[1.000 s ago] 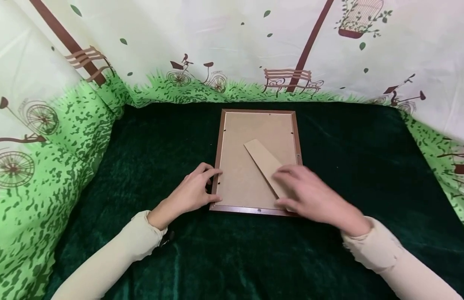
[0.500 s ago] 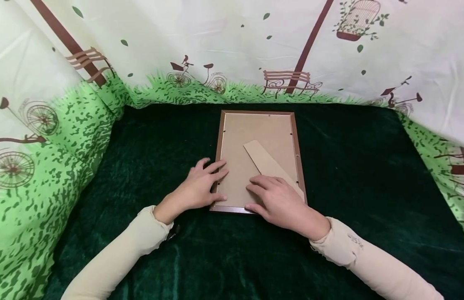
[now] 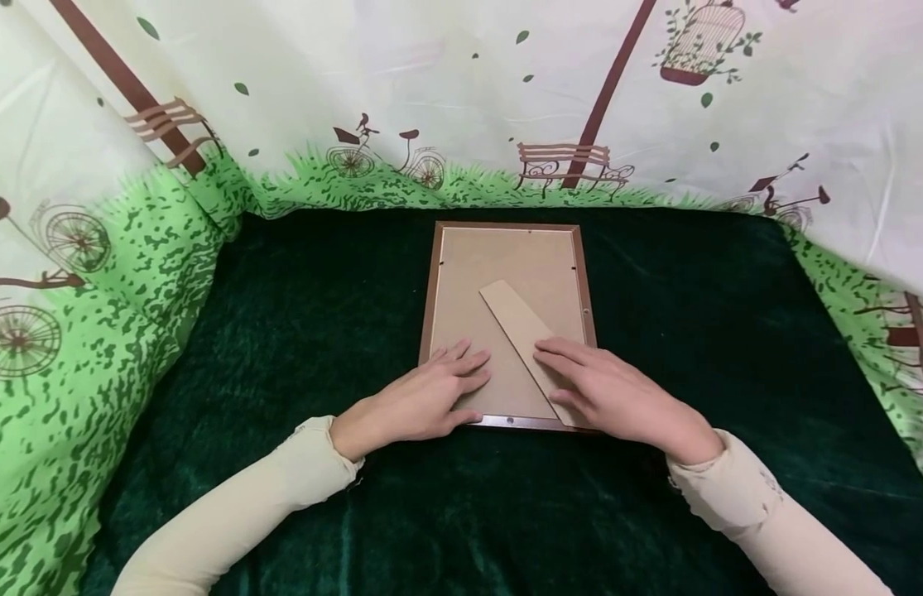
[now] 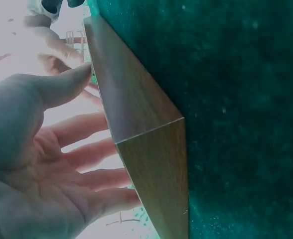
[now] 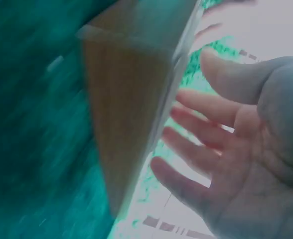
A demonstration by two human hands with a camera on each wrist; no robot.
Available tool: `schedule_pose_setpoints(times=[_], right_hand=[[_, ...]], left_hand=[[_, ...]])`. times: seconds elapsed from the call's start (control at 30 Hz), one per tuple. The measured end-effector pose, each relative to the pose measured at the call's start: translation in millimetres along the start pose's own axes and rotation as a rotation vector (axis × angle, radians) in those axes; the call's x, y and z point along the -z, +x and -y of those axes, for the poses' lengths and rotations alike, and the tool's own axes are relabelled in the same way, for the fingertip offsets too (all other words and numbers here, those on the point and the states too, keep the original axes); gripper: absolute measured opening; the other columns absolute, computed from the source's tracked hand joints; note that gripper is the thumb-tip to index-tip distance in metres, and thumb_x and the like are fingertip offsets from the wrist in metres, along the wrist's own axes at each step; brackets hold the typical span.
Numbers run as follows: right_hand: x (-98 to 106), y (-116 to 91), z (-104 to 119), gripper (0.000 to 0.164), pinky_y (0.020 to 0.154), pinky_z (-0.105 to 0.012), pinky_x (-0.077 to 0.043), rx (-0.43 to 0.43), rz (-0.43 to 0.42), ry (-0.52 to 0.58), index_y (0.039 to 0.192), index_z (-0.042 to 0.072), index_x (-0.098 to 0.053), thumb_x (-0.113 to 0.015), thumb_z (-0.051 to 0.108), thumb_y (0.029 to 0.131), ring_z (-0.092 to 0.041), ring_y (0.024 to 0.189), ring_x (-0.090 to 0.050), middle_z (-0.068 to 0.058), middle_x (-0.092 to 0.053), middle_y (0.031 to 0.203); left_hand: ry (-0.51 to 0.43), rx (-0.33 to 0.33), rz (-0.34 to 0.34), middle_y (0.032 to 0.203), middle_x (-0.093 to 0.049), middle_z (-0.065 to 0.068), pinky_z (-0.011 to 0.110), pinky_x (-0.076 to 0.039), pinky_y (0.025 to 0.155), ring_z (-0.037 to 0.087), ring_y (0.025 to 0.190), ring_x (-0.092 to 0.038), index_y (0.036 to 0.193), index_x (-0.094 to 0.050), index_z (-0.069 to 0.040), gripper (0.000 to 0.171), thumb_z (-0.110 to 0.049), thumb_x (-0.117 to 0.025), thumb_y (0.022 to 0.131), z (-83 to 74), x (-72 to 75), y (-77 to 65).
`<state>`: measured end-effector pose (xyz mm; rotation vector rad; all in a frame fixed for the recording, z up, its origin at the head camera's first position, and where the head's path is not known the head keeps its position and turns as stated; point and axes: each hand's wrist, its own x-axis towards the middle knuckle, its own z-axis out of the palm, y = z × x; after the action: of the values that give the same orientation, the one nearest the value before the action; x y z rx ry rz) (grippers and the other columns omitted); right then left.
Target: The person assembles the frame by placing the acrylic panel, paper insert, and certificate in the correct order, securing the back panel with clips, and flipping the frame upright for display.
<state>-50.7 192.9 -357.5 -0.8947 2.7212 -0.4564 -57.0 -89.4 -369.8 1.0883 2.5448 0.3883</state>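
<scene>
A brown wooden picture frame [image 3: 510,421] lies with its beige backing board [image 3: 506,252] facing up. Slanting across the board is a flat easel-stand leg [image 3: 509,310], its lower end near the bottom right corner. My left hand [image 3: 427,397] lies over the frame's lower left corner, fingers spread on the board and thumb by the bottom edge. Over the lower part of the leg is my right hand [image 3: 617,393], its fingertips at the leg and its fingers extended. In the left wrist view, the frame's wooden side [image 4: 156,179] shows beside the loosely spread left fingers [image 4: 89,129].
Dark green velvet cloth [image 3: 319,290] covers the table under the frame. Behind and to both sides hangs a white curtain [image 3: 431,66] printed with bicycles, benches and grass. Small dark metal tabs [image 3: 574,267] sit along the frame's inner edge.
My left hand has moved right, farther onto the board. My right hand first swung left across the board, then came back right over the leg. The frame and leg keep nearly the same place.
</scene>
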Motion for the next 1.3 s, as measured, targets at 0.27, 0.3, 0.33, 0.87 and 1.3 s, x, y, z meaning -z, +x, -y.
schedule_pose_setpoints(times=[0.27,0.3,0.33,0.87,1.3], right_hand=[[4.7,-8.7,-27.1,0.092,0.115,-0.065,-0.027,-0.24,0.022,0.037,0.155,0.009,-0.034,-0.073,0.054,0.084,-0.043,0.15,-0.021,-0.019,-0.02,0.164],[5.3,-8.5,-28.4,0.097,0.115,-0.065,-0.026,-0.262,0.029,0.034,0.155,0.008,-0.032,-0.072,0.059,0.083,-0.044,0.15,-0.02,-0.019,-0.017,0.165],[5.7,-8.4,-29.2,0.1,0.114,-0.066,-0.026,-0.28,0.037,0.034,0.156,0.008,-0.031,-0.071,0.063,0.082,-0.046,0.149,-0.02,-0.019,-0.015,0.166],[6.7,-11.8,-29.6,0.101,0.104,-0.062,-0.042,-0.277,0.065,-0.01,0.156,0.008,-0.031,-0.064,0.07,0.083,-0.048,0.136,-0.044,-0.022,-0.014,0.166],[4.0,-7.4,-30.8,0.102,0.1,-0.059,-0.046,-0.254,0.05,-0.01,0.156,0.007,-0.032,-0.062,0.072,0.082,-0.046,0.131,-0.05,-0.023,-0.015,0.165]], left_hand=[[0.051,-0.022,-0.022,0.159,-0.038,0.007,0.057,-0.029,0.118,0.034,0.15,-0.03,0.143,-0.055,-0.013,0.053,-0.039,-0.062,0.098,-0.1,1.1,2.2],[0.057,-0.024,-0.02,0.159,-0.039,0.007,0.059,-0.028,0.117,0.034,0.149,-0.031,0.143,-0.055,-0.013,0.052,-0.04,-0.061,0.098,0.3,1.7,2.5],[0.062,-0.03,-0.019,0.158,-0.039,0.007,0.062,-0.028,0.116,0.034,0.149,-0.031,0.143,-0.055,-0.014,0.052,-0.04,-0.061,0.098,1.0,2.3,2.9],[0.287,-0.153,0.035,0.16,-0.037,0.009,0.061,-0.033,0.114,0.036,0.147,-0.036,0.147,-0.05,-0.016,0.051,-0.044,-0.044,0.105,8.7,0.9,7.1],[0.262,-0.139,0.045,0.158,-0.039,0.011,0.06,-0.034,0.114,0.038,0.145,-0.037,0.145,-0.053,-0.013,0.054,-0.041,-0.053,0.1,8.1,5.1,6.1]])
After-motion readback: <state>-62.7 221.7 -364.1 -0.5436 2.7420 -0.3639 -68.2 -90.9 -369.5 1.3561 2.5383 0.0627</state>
